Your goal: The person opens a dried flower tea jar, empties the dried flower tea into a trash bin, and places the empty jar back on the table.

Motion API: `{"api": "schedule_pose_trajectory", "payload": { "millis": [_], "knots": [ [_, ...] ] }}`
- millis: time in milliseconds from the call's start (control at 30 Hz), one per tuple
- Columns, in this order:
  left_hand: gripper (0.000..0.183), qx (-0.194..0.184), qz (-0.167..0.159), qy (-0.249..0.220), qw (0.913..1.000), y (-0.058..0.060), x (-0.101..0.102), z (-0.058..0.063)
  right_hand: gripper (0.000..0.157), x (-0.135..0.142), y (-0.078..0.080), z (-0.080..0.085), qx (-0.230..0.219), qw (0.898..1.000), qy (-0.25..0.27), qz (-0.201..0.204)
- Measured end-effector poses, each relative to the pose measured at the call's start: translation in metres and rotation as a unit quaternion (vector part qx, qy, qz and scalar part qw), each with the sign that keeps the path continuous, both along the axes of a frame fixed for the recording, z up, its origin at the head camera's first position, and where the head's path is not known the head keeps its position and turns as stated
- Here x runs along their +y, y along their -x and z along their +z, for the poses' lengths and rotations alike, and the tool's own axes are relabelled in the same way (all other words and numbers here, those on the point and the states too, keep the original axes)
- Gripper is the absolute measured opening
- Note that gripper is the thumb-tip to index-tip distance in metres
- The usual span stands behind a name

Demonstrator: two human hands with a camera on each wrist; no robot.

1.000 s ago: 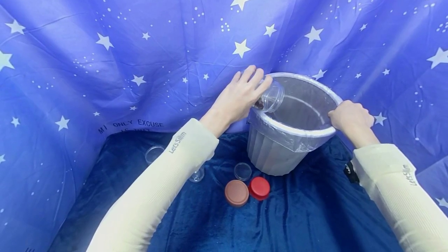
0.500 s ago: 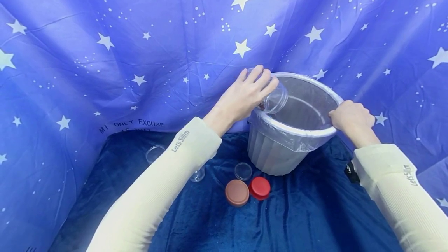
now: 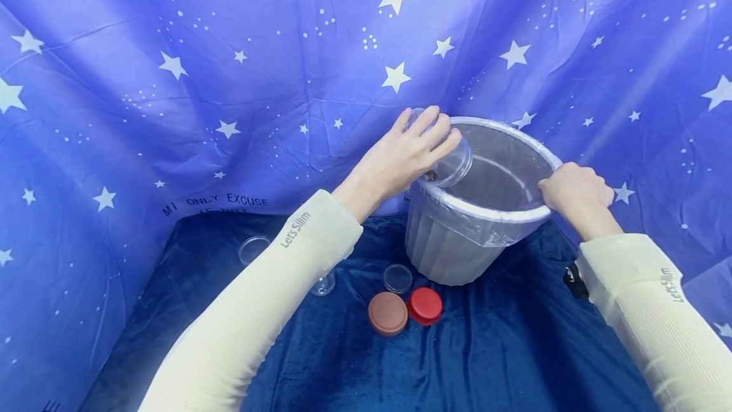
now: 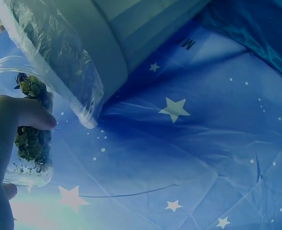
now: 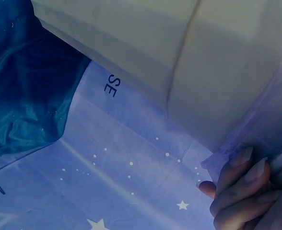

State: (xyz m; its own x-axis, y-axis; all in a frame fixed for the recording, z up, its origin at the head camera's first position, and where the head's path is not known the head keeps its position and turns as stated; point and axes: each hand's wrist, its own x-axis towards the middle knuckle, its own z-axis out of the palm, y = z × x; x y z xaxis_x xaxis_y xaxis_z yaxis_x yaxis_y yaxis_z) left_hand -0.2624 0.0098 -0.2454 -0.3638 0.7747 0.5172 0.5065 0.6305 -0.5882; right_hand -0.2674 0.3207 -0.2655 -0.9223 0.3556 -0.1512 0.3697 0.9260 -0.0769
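My left hand (image 3: 394,161) grips a clear jar (image 3: 460,159), tipped on its side with its mouth over the near left rim of a grey trash can (image 3: 452,247). In the left wrist view, dark green and brown dried pieces (image 4: 33,143), like dried flowers or leaves, lie along the inside of the jar, with the thumb across its wall. My right hand (image 3: 574,196) holds the trash can's right rim, its fingers curled over the edge and a clear plastic liner (image 4: 59,57). The can leans slightly and stands on the dark blue cloth.
In front of the can lie a brown lid (image 3: 388,314), a red lid (image 3: 425,306) and a clear round disc (image 3: 398,278). A clear round rim (image 3: 253,250) and a clear jar (image 3: 324,284) are partly behind my left sleeve. A starry blue curtain (image 3: 286,81) hangs behind.
My left hand has moved a little to the right with the jar, whose mouth now sits farther over the can's opening. The right hand keeps its place on the rim.
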Motion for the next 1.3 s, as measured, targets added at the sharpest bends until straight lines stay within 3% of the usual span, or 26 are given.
{"api": "schedule_pose_trajectory", "payload": {
  "millis": [400,800,967,1300],
  "knots": [
    [0.046,0.016,0.011,0.043,0.9989,0.0,0.005,0.003,0.068,0.0,0.001,0.0,0.002,1.0,0.002,-0.001],
    [0.054,0.084,0.007,0.078,0.9934,0.0,0.011,-0.001,0.067,0.0,0.001,0.0,0.004,1.0,0.0,0.0],
    [0.042,0.082,0.0,0.081,0.9934,0.0,0.01,-0.001,0.067,0.0,0.0,0.0,0.007,1.0,0.0,0.001],
    [0.049,0.053,0.011,0.035,0.9979,0.002,0.005,-0.005,0.067,0.001,0.001,-0.001,0.008,1.0,0.001,0.002]
  ]
}}
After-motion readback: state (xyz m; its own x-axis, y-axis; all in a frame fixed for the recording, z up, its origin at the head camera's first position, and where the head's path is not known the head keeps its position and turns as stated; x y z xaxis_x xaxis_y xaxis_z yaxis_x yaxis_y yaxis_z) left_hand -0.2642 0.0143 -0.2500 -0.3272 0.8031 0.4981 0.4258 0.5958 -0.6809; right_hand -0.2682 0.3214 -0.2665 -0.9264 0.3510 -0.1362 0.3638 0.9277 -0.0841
